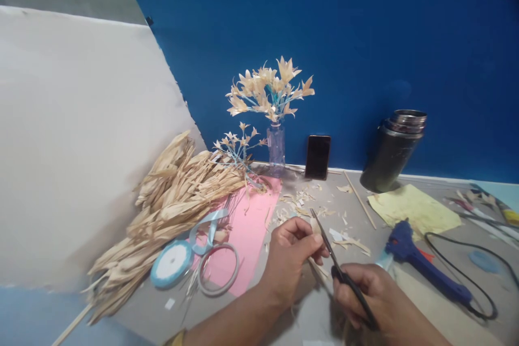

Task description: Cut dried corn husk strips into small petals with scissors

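Observation:
My left hand [292, 251] pinches a small pale piece of corn husk [315, 225] between thumb and fingers, above the table. Wrapped round the black handles of a pair of scissors [327, 243], my right hand [363, 294] is beside it on the right. The blades point up and away, lying along the husk piece's right edge; whether they are parted I cannot tell. Beyond both hands, husk scraps [302, 200] are scattered over the table. A blue glue gun [425, 267] lies to the right of my right hand.
Dried husks [174, 205], a blue ribbon spool [172, 263], a tape ring [219, 270] and pink paper [253, 227] lie left. Behind stand husk flowers [271, 89] in a clear bottle [276, 148], a phone [317, 157] and a dark flask [393, 151]. Yellow paper [417, 205] and a black cord [462, 238] lie right.

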{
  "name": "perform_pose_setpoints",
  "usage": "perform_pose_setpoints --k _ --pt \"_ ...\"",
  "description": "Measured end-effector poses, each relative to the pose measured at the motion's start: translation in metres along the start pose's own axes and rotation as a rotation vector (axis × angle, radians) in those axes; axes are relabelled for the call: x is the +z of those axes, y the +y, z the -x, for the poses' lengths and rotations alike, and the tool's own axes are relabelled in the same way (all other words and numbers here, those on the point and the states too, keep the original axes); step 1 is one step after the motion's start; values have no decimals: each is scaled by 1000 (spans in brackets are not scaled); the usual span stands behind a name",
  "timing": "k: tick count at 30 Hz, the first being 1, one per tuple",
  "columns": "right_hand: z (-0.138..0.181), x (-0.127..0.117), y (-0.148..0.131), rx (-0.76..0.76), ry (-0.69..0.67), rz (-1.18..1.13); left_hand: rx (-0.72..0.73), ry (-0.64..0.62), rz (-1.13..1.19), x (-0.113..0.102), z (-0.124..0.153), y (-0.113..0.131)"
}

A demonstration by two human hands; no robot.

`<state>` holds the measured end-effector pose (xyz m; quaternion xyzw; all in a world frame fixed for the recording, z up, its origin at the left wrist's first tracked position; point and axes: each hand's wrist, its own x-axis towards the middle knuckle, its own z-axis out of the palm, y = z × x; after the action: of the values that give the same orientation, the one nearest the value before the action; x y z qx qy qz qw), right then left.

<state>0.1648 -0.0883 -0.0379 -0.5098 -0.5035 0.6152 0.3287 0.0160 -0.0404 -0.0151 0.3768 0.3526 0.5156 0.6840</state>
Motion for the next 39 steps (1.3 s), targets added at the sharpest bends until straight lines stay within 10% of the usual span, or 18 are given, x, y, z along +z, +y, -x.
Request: perform_pose_setpoints --k 15,35,39 --pt "-3 -9 0 21 -62 45 -16 -11 7 -1 1 6" --pt "11 -19 -26 -120 397 -60 -257 -254 -54 -2 2 2" --pt "11 -19 -24 -82 146 -9 -248 -181 54 -2 -2 11"
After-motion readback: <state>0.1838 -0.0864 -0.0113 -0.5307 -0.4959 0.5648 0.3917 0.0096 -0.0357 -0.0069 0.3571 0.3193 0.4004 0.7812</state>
